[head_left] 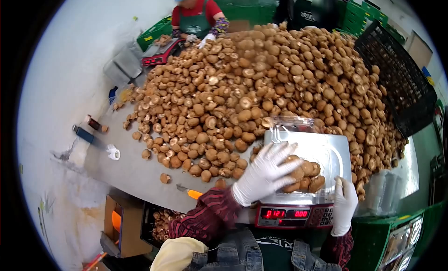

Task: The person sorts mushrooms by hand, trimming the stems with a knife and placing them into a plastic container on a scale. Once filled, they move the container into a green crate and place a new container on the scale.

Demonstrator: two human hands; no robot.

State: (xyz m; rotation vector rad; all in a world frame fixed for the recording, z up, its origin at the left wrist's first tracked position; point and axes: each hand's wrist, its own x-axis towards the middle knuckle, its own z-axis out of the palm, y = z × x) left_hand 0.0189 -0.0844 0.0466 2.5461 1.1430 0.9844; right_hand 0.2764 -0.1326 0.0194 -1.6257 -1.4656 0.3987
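My left hand [263,175], in a white glove, reaches over the scale's metal pan [284,139] with its fingers spread. Its fingertips lie against a small group of brown mushrooms [308,170] on the pan. What is under the palm is hidden. By the pan's right edge is my right hand [344,204], also gloved, fingers pointing up and partly bent, with nothing visible in them. Red digits glow on the scale's display [284,214]. Clear plastic packaging [294,123] shows at the pan's far edge.
A large mushroom heap [224,103] covers much of the table [126,166]. An orange-handled knife [193,193] lies near my left forearm. A black crate [396,79] tilts at right; clear trays [385,191] stand below it. A co-worker [196,21] handles mushrooms by another scale [161,52].
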